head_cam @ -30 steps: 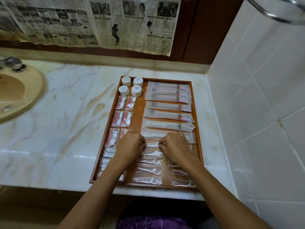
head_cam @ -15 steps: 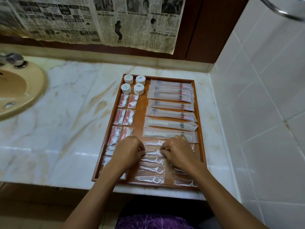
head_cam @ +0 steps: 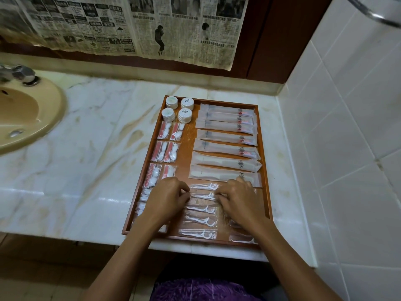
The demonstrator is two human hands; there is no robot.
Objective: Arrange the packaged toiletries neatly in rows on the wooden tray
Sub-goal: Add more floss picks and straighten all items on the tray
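Marble worktop (head_cam: 91,161), wooden tray (head_cam: 265,170): left hand (head_cam: 167,198) and right hand (head_cam: 237,198) have crept up a row, fingers curled, pinching one floss-pick packet (head_cam: 202,196) straight.

We saw a smooth, varnished wooden tray (head_cam: 263,153), glossy clear plastic floss-pick packets (head_cam: 200,221), matt frosted sleeves (head_cam: 225,152), a polished veined marble desk (head_cam: 97,148), glazed wall tiles (head_cam: 347,127), yellowed newspaper (head_cam: 134,27).

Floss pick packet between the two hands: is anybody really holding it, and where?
Yes: the left hand and right hand pinch the floss pick packet at its opposite short ends, flat on the wooden tray.
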